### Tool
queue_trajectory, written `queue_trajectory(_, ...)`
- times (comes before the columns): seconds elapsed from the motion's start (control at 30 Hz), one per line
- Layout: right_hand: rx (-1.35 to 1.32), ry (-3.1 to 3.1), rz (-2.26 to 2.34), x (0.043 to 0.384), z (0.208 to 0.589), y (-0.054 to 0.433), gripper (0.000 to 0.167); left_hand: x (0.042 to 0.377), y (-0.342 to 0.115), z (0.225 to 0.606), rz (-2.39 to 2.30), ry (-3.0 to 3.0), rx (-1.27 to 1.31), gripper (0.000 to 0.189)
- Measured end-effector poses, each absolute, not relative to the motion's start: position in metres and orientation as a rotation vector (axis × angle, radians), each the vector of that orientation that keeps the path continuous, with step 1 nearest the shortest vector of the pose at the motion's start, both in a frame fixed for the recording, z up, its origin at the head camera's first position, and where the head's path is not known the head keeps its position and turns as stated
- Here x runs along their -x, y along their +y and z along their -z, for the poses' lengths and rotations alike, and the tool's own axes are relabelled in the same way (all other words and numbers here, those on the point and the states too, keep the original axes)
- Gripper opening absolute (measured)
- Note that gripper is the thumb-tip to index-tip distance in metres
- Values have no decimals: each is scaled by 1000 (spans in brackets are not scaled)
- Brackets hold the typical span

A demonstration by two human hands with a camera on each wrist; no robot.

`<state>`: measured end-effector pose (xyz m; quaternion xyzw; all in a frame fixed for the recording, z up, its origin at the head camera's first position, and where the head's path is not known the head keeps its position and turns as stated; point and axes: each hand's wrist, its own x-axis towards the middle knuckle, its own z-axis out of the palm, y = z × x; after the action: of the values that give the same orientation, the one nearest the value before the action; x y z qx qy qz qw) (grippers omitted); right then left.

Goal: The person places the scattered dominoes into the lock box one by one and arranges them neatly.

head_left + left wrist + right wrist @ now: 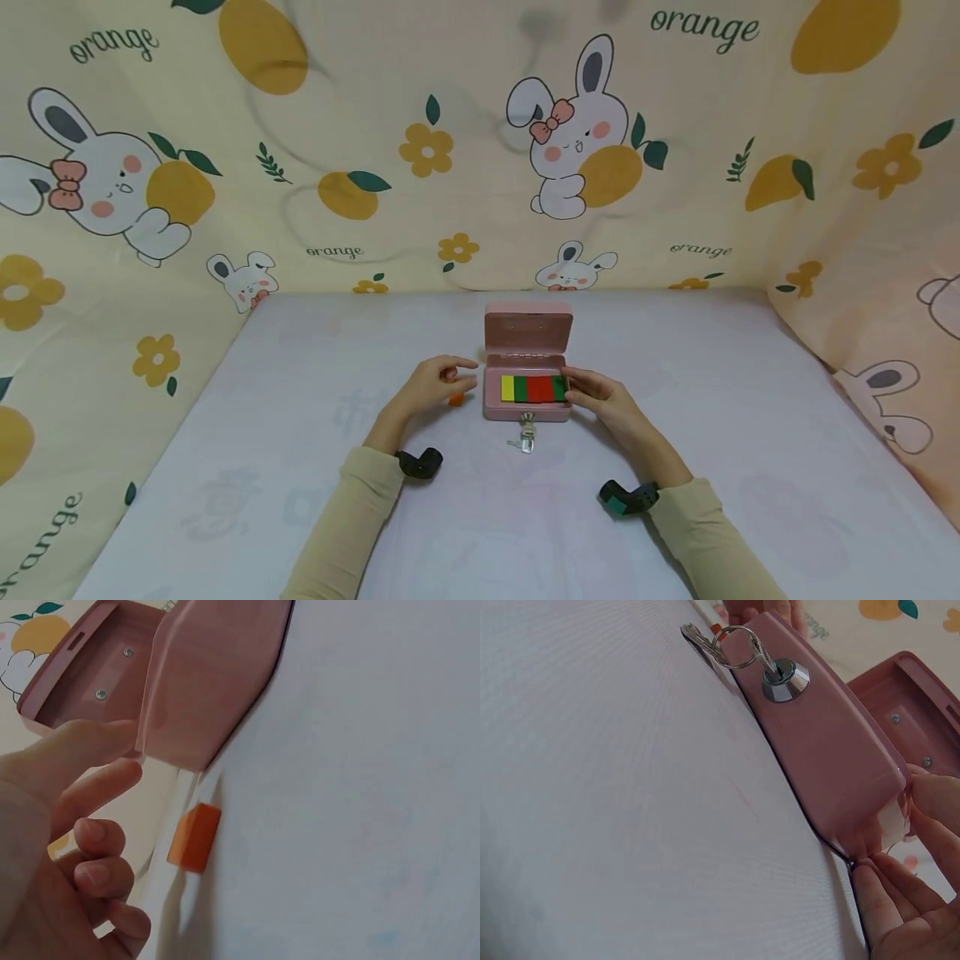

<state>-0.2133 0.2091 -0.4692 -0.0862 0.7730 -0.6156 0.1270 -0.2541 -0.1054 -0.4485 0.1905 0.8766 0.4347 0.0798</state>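
Observation:
A small pink metal cash box [491, 407] stands on the table with its lid [527, 332] tipped back. Inside lies a row of yellow, green and red blocks [536, 389]. My left hand [433, 385] hovers beside the box's left end with nothing in its loosely bent fingers, the index finger reaching toward the box. Below it, an orange block [196, 838] lies on the table. At the opposite end, my right hand [611, 402] rests its fingertips against the box's side and rim; the right wrist view shows the lower fingers [877, 896] by its bottom corner.
A key [527, 435] sits in the lock on the box's front, with a ring and further keys hanging from it. White cloth covers the table [487, 517]. A cream curtain [480, 167] printed with rabbits and oranges rises behind and along the sides.

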Motion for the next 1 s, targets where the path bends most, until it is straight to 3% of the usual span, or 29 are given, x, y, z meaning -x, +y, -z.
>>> queue_trajectory(0.57, 255, 2275, 1775, 215, 471, 209, 55, 258, -124, 448, -1232, 2450, -490, 52)
queue_trajectory(1.0, 275, 2272, 1799, 214, 471, 209, 57, 259, -130, 451, -1234, 2405, -486, 54)
